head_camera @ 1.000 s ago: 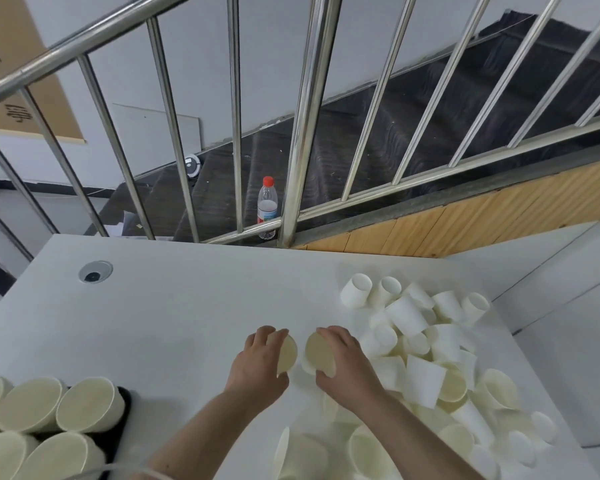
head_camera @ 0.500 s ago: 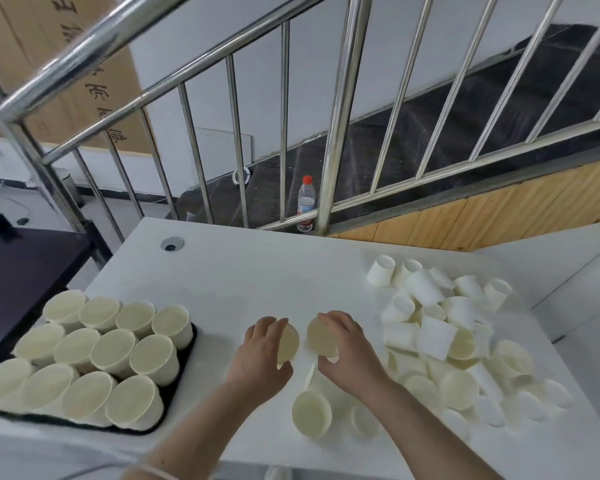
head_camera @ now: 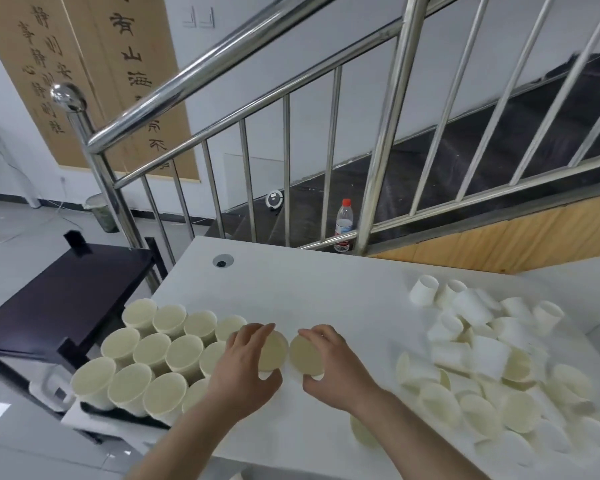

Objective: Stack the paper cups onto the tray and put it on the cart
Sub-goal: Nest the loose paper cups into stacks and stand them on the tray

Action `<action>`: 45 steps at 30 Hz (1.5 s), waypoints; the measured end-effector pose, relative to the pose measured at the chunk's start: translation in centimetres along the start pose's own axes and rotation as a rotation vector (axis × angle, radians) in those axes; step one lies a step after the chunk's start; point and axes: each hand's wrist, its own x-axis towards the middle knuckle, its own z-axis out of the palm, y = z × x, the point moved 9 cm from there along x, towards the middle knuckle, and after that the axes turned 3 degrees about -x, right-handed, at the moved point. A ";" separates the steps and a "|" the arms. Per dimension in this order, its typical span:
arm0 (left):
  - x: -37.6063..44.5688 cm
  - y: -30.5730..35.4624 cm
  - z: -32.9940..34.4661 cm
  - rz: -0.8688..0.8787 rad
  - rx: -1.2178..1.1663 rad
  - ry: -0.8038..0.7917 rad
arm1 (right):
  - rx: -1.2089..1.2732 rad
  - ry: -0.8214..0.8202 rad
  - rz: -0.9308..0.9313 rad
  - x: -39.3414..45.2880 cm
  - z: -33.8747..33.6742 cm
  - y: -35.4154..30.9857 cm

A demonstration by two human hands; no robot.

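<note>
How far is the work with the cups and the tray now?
Done: about a dozen cups stand on the tray. In hand: the left hand and the right hand each hold one cup. Left: the loose pile, then the cart.

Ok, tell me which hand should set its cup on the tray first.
Left. The left hand grips a cup right beside the tray of upright cups, at its right edge. The right hand grips its cup farther right, with the left hand between it and the tray.

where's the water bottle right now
In the head view, the water bottle stands upright beyond the white table's far edge, just left of the thick railing post.
</note>
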 end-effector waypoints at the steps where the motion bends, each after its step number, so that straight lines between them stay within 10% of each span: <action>1: 0.1 -0.9 -0.7 -0.006 -0.001 0.001 | 0.002 -0.003 -0.001 0.6 0.5 -0.7; 14: 4.9 -14.5 -8.2 -0.120 0.039 0.015 | -0.020 0.087 0.076 10.5 6.0 -8.7; 45: 9.9 -20.8 -1.3 -0.152 0.183 -0.281 | -0.130 -0.168 0.296 16.2 12.9 -5.4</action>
